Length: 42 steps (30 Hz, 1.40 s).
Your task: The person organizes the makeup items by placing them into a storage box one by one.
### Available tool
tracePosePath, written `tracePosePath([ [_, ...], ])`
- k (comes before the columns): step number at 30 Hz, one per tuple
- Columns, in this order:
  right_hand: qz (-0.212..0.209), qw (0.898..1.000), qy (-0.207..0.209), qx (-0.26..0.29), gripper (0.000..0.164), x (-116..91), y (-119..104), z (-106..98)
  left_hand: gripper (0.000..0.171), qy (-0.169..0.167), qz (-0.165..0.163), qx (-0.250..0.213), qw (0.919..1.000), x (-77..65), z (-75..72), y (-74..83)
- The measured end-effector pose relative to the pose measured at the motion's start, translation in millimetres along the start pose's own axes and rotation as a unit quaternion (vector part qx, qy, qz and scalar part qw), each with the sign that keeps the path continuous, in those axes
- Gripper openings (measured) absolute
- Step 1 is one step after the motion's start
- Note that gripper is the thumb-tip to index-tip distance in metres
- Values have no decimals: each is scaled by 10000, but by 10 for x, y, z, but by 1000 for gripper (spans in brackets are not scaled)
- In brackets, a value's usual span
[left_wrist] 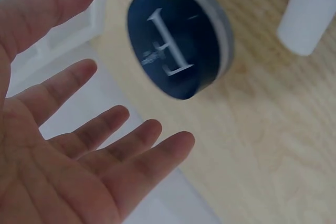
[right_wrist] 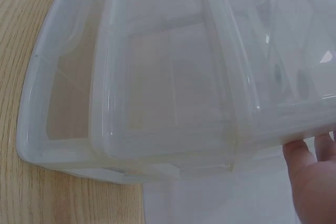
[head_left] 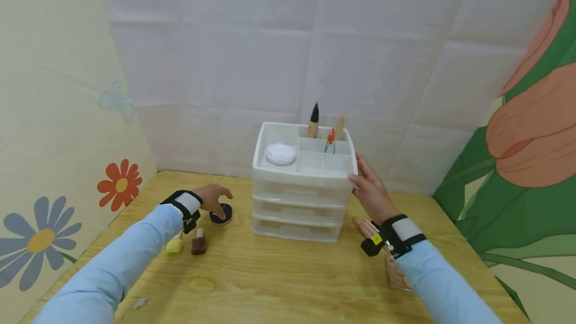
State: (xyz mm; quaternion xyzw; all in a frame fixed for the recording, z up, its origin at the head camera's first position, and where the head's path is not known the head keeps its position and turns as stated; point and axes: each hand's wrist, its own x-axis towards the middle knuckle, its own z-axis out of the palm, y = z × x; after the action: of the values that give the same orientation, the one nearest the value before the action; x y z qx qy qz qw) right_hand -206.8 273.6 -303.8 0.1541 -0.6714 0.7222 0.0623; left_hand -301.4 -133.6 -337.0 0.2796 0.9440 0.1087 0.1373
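A small round jar (head_left: 221,214) with a dark blue lid stands at the left of the table. My left hand (head_left: 213,198) is over and beside it, and in the left wrist view the fingers are spread, with the jar lid (left_wrist: 173,43) apart from them. White letters mark that lid. In the middle stands a white drawer organizer (head_left: 300,199) with clear drawers. My right hand (head_left: 374,195) touches its upper right side, thumb near the front corner. The right wrist view shows fingertips against the side of the clear drawers (right_wrist: 168,77).
Yellow (head_left: 174,245) and dark red (head_left: 199,243) nail polish bottles stand left front. On the organizer's top are a white round puff (head_left: 280,154), a black-tipped pen (head_left: 314,121) and other slim sticks. Pink tubes (head_left: 363,227) and a pinkish item (head_left: 398,275) lie under my right forearm.
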Motion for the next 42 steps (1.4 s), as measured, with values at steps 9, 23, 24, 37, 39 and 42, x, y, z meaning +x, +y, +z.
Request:
tracePosePath([
  [9,-12,10000,20,41,62,-1,-6,4,62,119,-232,-209,9994,116,185,-137],
  [23,-52,9999,-85,32,61,-2,10,31,55,475,-8,-423,9980,190,416,-325],
  [24,-51,9999,-84,40,61,1,15,33,55,497,19,-437,9978,191,421,-335],
  [37,-80,9999,-52,67,60,17,30,38,52,336,-3,-180,9993,162,297,-277],
  [39,-83,10000,-31,42,61,8,32,20,53,284,35,-155,9995,127,216,-222],
  [42,-62,10000,8,11,61,-2,26,-6,56,247,56,-99,9996,60,84,-136],
])
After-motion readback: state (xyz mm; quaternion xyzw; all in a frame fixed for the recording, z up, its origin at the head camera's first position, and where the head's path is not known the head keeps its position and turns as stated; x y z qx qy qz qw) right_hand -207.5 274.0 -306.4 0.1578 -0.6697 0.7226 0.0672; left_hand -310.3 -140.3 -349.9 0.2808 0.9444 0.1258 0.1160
